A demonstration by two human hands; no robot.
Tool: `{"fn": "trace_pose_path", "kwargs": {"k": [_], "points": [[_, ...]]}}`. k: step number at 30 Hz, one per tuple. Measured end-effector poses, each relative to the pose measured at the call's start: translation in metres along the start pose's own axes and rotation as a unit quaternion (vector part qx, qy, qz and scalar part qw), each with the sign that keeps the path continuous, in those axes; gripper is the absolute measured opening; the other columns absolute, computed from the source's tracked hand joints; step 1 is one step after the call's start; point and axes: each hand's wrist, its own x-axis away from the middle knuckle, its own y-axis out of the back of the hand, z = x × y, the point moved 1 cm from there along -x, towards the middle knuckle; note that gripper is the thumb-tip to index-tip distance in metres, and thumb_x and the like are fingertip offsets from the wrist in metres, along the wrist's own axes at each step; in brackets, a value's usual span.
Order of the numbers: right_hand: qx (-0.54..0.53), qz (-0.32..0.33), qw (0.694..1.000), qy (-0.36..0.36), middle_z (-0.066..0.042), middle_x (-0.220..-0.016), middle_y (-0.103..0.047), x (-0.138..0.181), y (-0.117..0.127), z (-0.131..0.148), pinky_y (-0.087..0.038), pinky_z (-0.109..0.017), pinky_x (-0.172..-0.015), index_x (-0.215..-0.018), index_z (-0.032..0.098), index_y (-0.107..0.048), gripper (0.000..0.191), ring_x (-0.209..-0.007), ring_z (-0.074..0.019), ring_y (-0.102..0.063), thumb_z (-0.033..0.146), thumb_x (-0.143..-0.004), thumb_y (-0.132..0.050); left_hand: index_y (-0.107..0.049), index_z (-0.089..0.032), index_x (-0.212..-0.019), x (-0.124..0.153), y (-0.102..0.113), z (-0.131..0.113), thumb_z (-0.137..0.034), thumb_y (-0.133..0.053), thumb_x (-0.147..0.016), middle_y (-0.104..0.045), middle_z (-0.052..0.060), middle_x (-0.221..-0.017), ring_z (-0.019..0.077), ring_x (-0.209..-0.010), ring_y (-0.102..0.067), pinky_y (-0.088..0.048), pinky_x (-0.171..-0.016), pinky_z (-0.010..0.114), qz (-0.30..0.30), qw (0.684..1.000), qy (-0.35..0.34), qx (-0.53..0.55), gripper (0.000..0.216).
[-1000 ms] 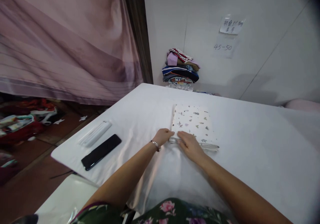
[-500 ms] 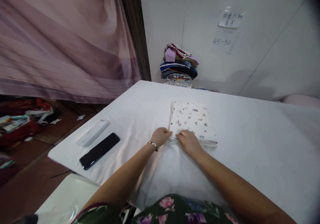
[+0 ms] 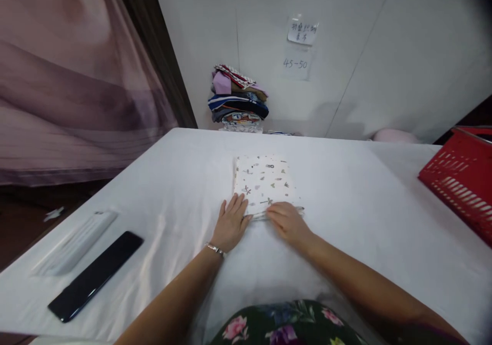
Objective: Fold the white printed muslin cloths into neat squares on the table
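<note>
A folded white cloth point(image 3: 265, 178) with small printed leaf and plant figures lies flat on the white-covered table point(image 3: 338, 191). My left hand point(image 3: 231, 224) rests on its near left corner, fingers stretched out and spread, a bracelet at the wrist. At the near edge, my right hand point(image 3: 289, 223) is closed, with fingers and thumb pinching the cloth's folded layers. Part of that near edge is hidden under the right hand.
On the left lie a black phone point(image 3: 96, 276) and a clear-wrapped white packet point(image 3: 77, 242). A stack of folded fabrics point(image 3: 238, 99) stands beyond the far edge. A red plastic basket point(image 3: 461, 176) is at right, a pink curtain point(image 3: 69, 78) at left.
My left hand has gone from pinching the near edge to lying spread on the cloth's corner. My right hand still pinches the edge. The view has turned right, bringing in the red basket.
</note>
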Motion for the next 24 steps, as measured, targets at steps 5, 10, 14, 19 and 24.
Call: {"fn": "trace_pose_path", "kwargs": {"k": [5, 10, 14, 19, 24], "points": [[0.057, -0.036, 0.989, -0.130, -0.007, -0.110, -0.058, 0.036, 0.036, -0.030, -0.043, -0.039, -0.089, -0.106, 0.022, -0.060, 0.023, -0.103, -0.0195, -0.051, 0.020, -0.088, -0.045, -0.042, -0.018, -0.131, 0.000, -0.002, 0.002, -0.040, -0.031, -0.092, -0.034, 0.006, -0.142, 0.0237, -0.135, -0.021, -0.022, -0.108, 0.050, 0.009, 1.000, 0.012, 0.001, 0.046], [0.068, 0.056, 0.986, -0.140, -0.006, -0.119, -0.055, 0.055, 0.039, -0.039, -0.043, -0.040, -0.092, -0.112, 0.023, -0.059, 0.028, -0.109, -0.0201, -0.048, 0.024, -0.090, -0.041, -0.039, -0.019, -0.133, 0.002, -0.002, 0.001, -0.041, -0.030, -0.092, -0.032, 0.007, -0.143, 0.0235, -0.136, -0.019, -0.019, -0.109, 0.050, 0.028, 0.999, 0.020, 0.016, 0.048], [0.047, 0.072, 0.980, -0.179, -0.006, -0.120, -0.054, 0.054, 0.041, -0.038, -0.042, -0.037, -0.094, -0.112, 0.023, -0.060, 0.030, -0.110, -0.0189, -0.048, 0.026, -0.090, -0.040, -0.039, -0.021, -0.133, 0.003, 0.006, 0.000, -0.044, -0.031, -0.091, -0.031, 0.007, -0.144, 0.0219, -0.136, -0.018, -0.017, -0.110, 0.049, 0.052, 0.997, 0.041, 0.050, 0.049], [0.047, 0.049, 0.976, -0.206, -0.006, -0.110, -0.061, 0.013, 0.044, -0.041, -0.043, -0.038, -0.091, -0.097, 0.023, -0.067, 0.027, -0.102, -0.0197, -0.054, 0.029, -0.087, -0.043, -0.060, -0.026, -0.106, -0.027, 0.031, -0.007, -0.047, -0.030, -0.091, -0.055, 0.003, -0.125, 0.0211, -0.125, -0.039, -0.018, -0.108, 0.050, 0.038, 0.992, 0.083, 0.087, 0.039], [0.060, 0.055, 0.972, -0.219, -0.012, -0.138, -0.038, -0.038, 0.020, -0.062, -0.030, -0.044, -0.103, -0.121, 0.015, -0.054, 0.042, -0.129, -0.0251, -0.031, 0.036, -0.087, -0.042, -0.051, -0.021, -0.123, -0.066, 0.026, -0.011, -0.049, -0.038, -0.087, -0.034, 0.009, -0.142, 0.0263, -0.134, -0.021, -0.015, -0.110, 0.049, 0.003, 0.996, 0.083, 0.038, 0.048]]}}
